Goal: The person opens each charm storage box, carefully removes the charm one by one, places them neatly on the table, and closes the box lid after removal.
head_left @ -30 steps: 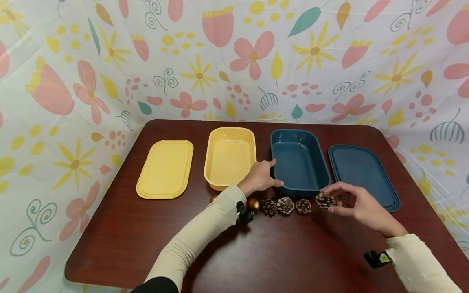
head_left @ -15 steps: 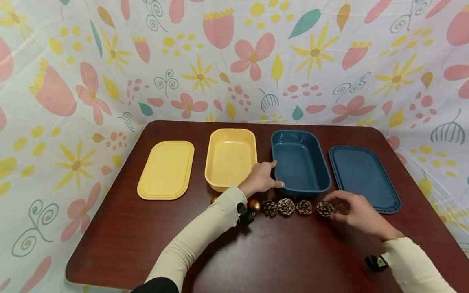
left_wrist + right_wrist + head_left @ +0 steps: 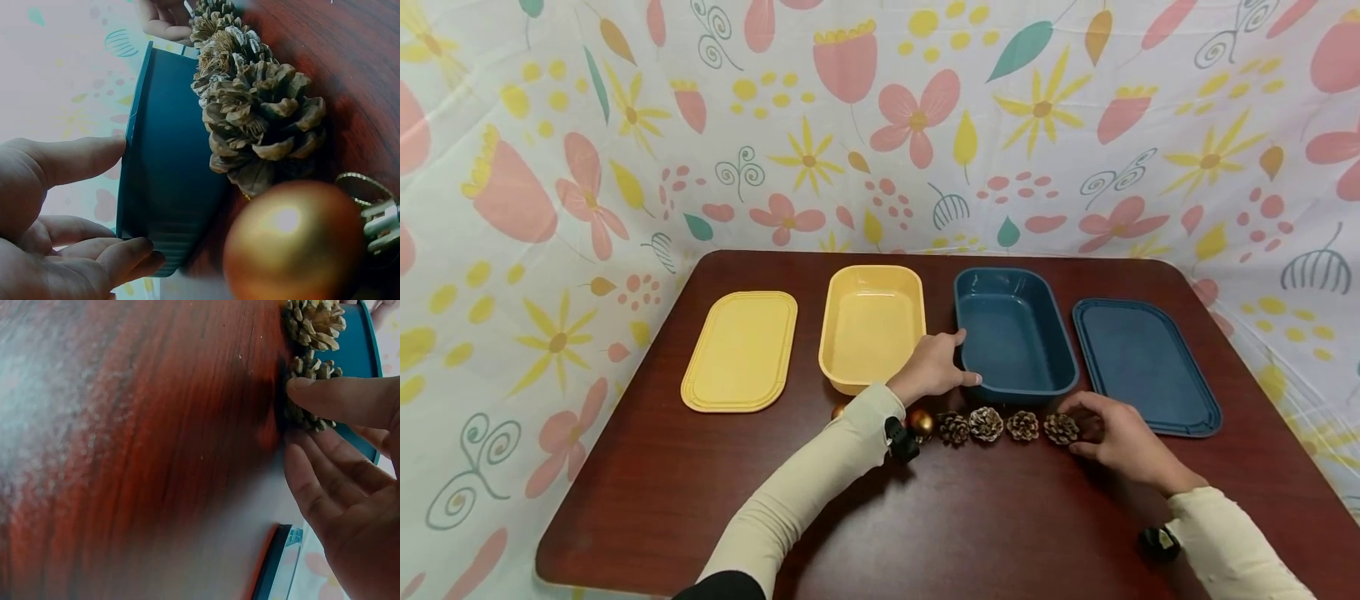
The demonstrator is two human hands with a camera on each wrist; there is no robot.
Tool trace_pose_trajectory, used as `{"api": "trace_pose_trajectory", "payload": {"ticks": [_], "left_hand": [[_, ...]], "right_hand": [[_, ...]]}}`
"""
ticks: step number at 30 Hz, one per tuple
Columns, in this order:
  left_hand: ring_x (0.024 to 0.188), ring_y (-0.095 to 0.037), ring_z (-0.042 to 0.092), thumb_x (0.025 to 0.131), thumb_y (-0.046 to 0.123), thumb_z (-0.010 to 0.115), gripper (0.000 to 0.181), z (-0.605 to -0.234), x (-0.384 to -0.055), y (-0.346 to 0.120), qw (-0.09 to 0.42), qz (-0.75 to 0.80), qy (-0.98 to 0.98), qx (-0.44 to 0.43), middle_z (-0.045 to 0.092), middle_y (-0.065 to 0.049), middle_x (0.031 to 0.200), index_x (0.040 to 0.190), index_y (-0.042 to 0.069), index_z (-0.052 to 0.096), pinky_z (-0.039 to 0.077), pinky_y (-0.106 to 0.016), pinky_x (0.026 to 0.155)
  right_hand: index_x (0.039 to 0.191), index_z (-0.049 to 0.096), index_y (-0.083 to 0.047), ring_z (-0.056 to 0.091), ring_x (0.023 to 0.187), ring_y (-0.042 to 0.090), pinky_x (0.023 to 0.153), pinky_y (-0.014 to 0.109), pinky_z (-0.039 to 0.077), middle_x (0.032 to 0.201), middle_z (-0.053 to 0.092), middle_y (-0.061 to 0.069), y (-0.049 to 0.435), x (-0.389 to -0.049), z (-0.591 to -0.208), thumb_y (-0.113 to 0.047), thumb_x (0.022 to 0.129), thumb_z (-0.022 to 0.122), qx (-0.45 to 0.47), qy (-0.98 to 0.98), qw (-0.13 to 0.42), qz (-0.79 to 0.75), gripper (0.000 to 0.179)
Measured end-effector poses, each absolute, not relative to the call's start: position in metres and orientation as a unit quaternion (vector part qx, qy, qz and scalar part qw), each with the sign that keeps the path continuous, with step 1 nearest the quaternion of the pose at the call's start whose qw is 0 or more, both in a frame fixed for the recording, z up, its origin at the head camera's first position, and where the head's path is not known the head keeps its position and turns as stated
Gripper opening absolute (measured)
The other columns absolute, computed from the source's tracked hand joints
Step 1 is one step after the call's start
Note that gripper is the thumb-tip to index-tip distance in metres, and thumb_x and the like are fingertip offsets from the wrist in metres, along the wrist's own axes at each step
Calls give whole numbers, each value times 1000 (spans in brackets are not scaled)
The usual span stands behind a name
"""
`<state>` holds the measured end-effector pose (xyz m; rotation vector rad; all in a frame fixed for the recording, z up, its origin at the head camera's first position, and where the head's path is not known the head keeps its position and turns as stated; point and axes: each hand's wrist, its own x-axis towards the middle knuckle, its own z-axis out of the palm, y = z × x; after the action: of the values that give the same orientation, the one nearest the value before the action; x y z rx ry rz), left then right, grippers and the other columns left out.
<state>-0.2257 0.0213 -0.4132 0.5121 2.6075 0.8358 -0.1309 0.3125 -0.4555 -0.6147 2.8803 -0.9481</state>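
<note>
My left hand [image 3: 928, 365] touches the near-left corner of the blue container [image 3: 1017, 333], thumb and fingers spread along its rim. In the left wrist view its thumb [image 3: 87, 159] meets the rim while the other fingers lie against the side. At the right end of a row on the table, my right hand [image 3: 1116, 437] holds a pine cone [image 3: 1062, 429] between thumb and fingers. Several other pine cones [image 3: 985, 423] stand along the container's near side. A shiny gold ball ornament [image 3: 921, 422] sits beside my left wrist; another ornament [image 3: 838, 411] is mostly hidden behind the sleeve.
A yellow container [image 3: 872, 383] stands left of the blue one, with a flat yellow lid [image 3: 741, 350] farther left. The blue lid [image 3: 1150, 367] lies to the right, just beyond my right hand. Behind the brown table [image 3: 985, 517] hangs a flowered cloth [image 3: 925, 192].
My right hand has brought its pine cone down and slightly left, to the end of the row. My left hand stays at the blue container's corner.
</note>
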Motion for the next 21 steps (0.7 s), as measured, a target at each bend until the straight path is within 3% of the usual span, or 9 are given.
{"api": "trace_pose_trajectory", "payload": {"ticks": [5, 9, 12, 21], "left_hand": [[39, -11, 34, 89, 38, 77, 87, -412, -225, 21, 178, 295, 922, 177, 59, -2, 56, 158, 12, 32, 42, -22, 62], [49, -14, 49, 89, 39, 77, 86, -413, -225, 21, 170, 290, 925, 177, 65, -2, 66, 158, 11, 33, 46, -22, 72], [56, -16, 55, 89, 39, 77, 86, -413, -225, 21, 167, 290, 925, 178, 63, -2, 64, 158, 11, 33, 47, -22, 75], [41, -12, 40, 89, 38, 76, 87, -414, -226, 21, 174, 290, 924, 181, 50, 0, 48, 158, 10, 31, 43, -22, 63]], "right_hand": [[118, 65, -16, 70, 87, 7, 67, 25, 57, 113, 69, 12, 314, -130, -455, -1, 70, 88, -194, 935, 23, -297, 56], [119, 65, -17, 70, 87, 9, 67, 25, 57, 113, 70, 11, 314, -130, -454, -6, 70, 90, -194, 935, 22, -295, 56], [119, 65, -17, 69, 86, 8, 67, 25, 56, 113, 70, 11, 314, -129, -454, -8, 71, 90, -193, 936, 19, -293, 55], [119, 66, -18, 69, 90, 15, 68, 25, 56, 113, 70, 7, 314, -128, -450, -11, 73, 89, -189, 941, 8, -280, 52]]}}
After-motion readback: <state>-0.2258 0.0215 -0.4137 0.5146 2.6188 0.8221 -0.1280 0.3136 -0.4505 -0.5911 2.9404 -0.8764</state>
